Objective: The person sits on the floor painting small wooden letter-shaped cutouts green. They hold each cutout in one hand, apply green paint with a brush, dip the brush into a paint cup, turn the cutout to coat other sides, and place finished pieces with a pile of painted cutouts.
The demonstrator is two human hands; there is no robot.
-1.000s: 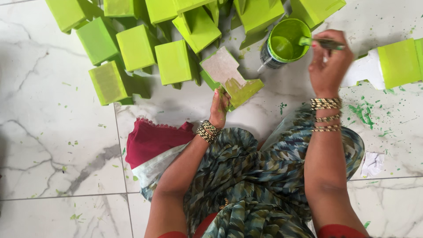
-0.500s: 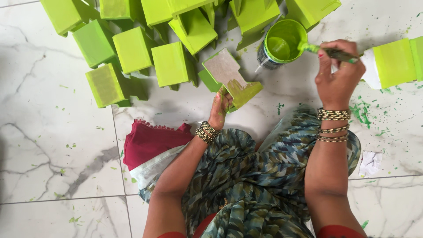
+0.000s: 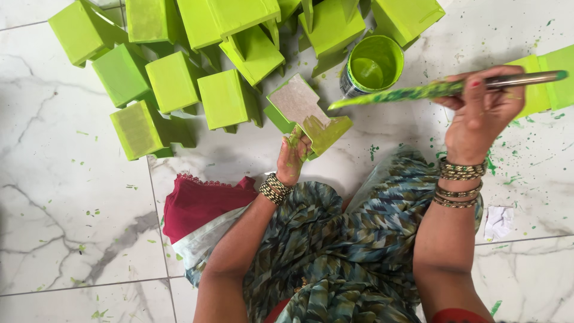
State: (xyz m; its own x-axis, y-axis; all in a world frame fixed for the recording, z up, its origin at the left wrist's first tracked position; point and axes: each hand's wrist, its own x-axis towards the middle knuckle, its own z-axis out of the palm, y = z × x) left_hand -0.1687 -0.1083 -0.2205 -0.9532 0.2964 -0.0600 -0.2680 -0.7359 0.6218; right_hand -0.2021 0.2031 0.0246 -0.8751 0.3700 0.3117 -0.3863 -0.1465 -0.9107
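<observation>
Can (green paint inside) beside brush

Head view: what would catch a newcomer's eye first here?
The cluster of bright green painted boxes across the top of the marble floor. Right of them stands an open can of green paint. The right hand holds a paint-coated brush level, while the left hand steadies a partly painted box.
</observation>
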